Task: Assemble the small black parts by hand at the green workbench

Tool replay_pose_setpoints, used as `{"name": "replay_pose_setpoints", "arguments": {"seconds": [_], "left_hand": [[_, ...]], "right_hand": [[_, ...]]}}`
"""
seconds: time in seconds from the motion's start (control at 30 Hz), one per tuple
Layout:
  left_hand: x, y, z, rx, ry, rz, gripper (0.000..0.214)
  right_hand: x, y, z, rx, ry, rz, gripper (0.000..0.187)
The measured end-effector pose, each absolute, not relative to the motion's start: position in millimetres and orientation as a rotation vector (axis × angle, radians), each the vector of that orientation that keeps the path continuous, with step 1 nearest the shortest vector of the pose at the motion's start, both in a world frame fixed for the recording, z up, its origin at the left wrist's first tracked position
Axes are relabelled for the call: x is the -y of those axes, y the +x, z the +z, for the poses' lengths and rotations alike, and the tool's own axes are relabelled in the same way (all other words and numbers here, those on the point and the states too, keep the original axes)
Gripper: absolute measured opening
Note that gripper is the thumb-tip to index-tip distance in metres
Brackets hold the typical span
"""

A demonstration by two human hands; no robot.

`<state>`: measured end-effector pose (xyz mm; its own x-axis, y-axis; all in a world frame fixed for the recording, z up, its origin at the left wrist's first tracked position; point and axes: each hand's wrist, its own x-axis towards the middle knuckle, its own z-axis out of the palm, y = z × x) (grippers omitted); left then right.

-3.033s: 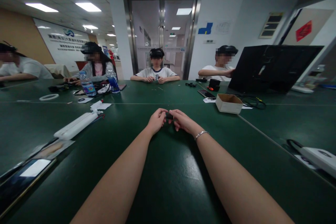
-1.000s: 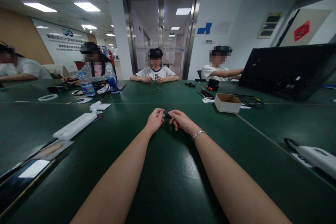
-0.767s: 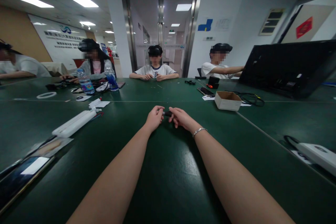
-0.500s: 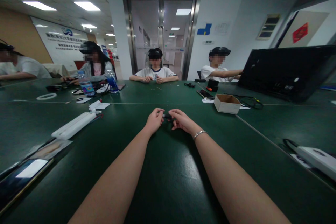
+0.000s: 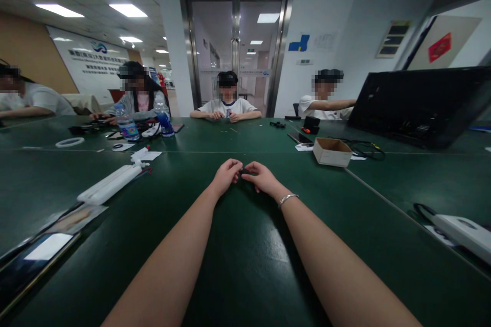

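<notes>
Close together over the green table (image 5: 245, 245), both of my hands pinch at one small dark object (image 5: 244, 171). Its kind cannot be made out, as fingers cover most of it. My left hand (image 5: 227, 172) is closed, thumb and fingertips meeting at the object's left end. From the other side my right hand (image 5: 261, 177) closes on it with thumb and forefinger, its other fingers curled beneath. A silver bracelet (image 5: 287, 199) circles my right wrist.
A white box-like device (image 5: 109, 184) and a phone (image 5: 36, 260) lie left. Bottles (image 5: 164, 121) stand beyond. An open cardboard box (image 5: 332, 152), a dark phone (image 5: 300, 138) and a large monitor (image 5: 418, 107) are right. Several people sit around, one person (image 5: 227, 102) opposite.
My right hand has moved slightly left, closer to my left hand. Less of the small dark object shows between them. The person at the right has shifted a little to the right.
</notes>
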<state>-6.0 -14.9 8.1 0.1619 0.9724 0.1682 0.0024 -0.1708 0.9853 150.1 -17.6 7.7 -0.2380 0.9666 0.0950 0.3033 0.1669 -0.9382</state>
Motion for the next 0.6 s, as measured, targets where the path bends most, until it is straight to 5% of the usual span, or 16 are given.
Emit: {"name": "replay_pose_setpoints", "arguments": {"seconds": [0.27,0.43,0.53,0.6], "left_hand": [[17.7,-3.9,-2.2,-1.136,1.649,1.131,0.018],[33.8,-8.7,12.5,-1.189,1.375,1.053,0.017],[63.6,-39.7,21.4,-1.153,1.309,0.914,0.029],[97.2,-74.4,26.4,-1.179,1.339,0.837,0.039]], "right_hand": [[34.8,129.2,18.6,1.974,-1.587,0.372,0.01],[61.4,136.5,35.0,2.116,-1.629,0.51,0.019],[108.3,167.4,51.2,2.295,-1.661,0.664,0.04],[152.6,202.6,64.0,2.339,-1.668,0.842,0.036]]}}
